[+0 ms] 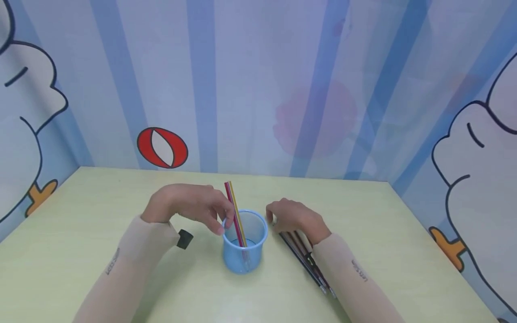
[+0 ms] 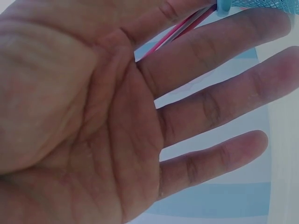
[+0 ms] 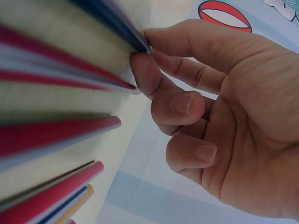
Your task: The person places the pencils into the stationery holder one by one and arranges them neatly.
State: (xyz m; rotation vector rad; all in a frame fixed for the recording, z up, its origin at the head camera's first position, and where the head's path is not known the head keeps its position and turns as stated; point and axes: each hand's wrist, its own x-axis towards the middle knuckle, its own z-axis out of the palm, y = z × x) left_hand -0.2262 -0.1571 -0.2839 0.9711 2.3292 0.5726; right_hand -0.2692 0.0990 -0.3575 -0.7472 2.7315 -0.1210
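Observation:
A translucent blue cup [image 1: 242,260] stands upright on the table with a red pencil and a yellow pencil [image 1: 236,211] leaning inside. My left hand [image 1: 198,206] pinches the cup's left rim between thumb and index finger. The other fingers stretch out straight in the left wrist view, where the cup's mesh-like wall [image 2: 261,3] shows at the top. To the cup's right, my right hand [image 1: 288,215] bends over several dark pencils [image 1: 304,260] lying on the table. Its thumb and index finger pinch the end of a blue pencil [image 3: 114,21] in the right wrist view.
Other pencils, red and silver [image 3: 60,135], lie side by side below the right hand. A small black square [image 1: 185,239] shows at the left cuff. Behind the pale table [image 1: 101,193] hangs a blue striped backdrop [image 1: 242,89] with cartoon prints.

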